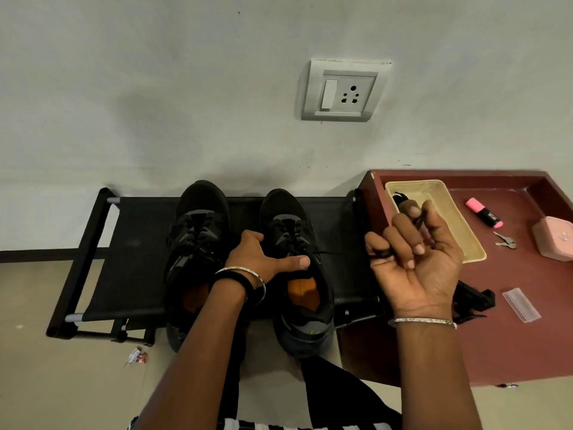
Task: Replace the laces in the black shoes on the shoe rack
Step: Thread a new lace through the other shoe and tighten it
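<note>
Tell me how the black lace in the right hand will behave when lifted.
Likely floppy: the lace bunches loosely in the right hand. Probably very light, being thin cord. It runs taut to the shoe, which the left hand holds, so it may drag there.

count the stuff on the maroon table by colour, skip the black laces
Pink: 2, pink highlighter pen and pink rounded box
Beige: 1, beige plastic tray
Silver: 1, silver metal key bunch
Clear: 1, clear plastic strip
Total: 5
</note>
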